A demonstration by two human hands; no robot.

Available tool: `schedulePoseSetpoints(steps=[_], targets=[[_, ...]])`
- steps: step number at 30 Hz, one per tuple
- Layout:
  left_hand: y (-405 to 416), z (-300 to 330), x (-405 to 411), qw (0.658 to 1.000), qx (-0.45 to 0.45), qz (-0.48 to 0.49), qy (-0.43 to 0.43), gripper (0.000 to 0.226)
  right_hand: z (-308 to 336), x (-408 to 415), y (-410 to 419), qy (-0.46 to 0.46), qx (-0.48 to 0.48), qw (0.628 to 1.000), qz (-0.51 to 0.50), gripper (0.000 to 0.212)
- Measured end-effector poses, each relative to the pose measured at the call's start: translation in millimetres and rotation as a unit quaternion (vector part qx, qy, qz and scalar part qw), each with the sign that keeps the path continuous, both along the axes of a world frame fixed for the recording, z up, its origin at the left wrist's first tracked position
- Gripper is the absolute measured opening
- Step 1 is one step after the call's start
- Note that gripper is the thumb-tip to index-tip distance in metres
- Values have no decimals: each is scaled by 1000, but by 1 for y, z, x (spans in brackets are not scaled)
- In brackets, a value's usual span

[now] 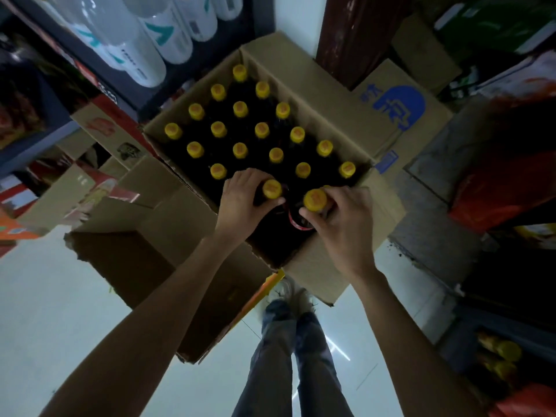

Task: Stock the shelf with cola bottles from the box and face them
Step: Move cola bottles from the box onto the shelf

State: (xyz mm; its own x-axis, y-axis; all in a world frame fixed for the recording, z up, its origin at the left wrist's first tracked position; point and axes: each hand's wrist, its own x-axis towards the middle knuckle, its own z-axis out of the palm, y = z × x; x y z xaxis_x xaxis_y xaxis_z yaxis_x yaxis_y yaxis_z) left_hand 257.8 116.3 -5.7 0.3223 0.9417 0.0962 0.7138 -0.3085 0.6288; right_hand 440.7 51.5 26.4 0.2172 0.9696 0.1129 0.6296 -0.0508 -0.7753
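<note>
The left hand grasps the neck of a dark cola bottle with a yellow screw cap, fingers curled round it just under the cap. The right hand grasps a second dark cola bottle with a yellow cap the same way, thumb on the near side of the neck. Both bottles stand upright, long axis vertical, caps pointing up at the camera, at the near end of the open brown cardboard box. A red label band shows between the two hands; its print is too blurred to read.

The remaining yellow-capped bottles stand upright in diagonal rows filling the box. Their bodies are lost in shadow; only the caps are distinct. Cap markings cannot be made out. A dark gap sits at the box's near corner, below the hands.

The box rests among other brown cartons on a pale glossy floor. White bottles with teal markings lie on a shelf at upper left, cut off by the frame. The person's jeans-clad legs and shoes appear below the box.
</note>
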Motion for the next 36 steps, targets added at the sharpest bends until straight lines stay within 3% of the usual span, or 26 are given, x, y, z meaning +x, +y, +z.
schedulePoseSetpoints(steps=[3,5,6,11,15,19,23,26,30,33,36], targets=[[-13,59,5,971,-59,-29,-232,35,50,10,-11,197,31,980,3,26],[-22,100,16,945,-65,-51,-316,29,81,17,-19,355,57,933,30,30],[-26,117,22,941,-53,-57,-331,26,95,23,-24,386,78,919,34,29],[-44,166,54,957,-26,-36,-287,39,147,42,-59,332,123,934,-43,8],[-84,193,97,967,-58,-93,-228,40,167,63,-107,225,97,963,-115,31],[-136,212,139,958,-82,-164,-219,48,181,96,-170,167,100,964,-183,42],[-201,233,182,942,-92,-207,-247,54,194,133,-252,113,99,965,-215,45],[-266,251,217,931,-101,-240,-258,38,204,159,-329,87,92,964,-232,37],[-356,269,259,892,-155,-288,-312,4,219,195,-442,58,99,961,-253,37],[-421,290,288,845,-155,-365,-358,7,242,220,-520,20,118,954,-276,45],[-477,314,319,810,-160,-437,-356,15,271,248,-585,25,155,939,-307,33]])
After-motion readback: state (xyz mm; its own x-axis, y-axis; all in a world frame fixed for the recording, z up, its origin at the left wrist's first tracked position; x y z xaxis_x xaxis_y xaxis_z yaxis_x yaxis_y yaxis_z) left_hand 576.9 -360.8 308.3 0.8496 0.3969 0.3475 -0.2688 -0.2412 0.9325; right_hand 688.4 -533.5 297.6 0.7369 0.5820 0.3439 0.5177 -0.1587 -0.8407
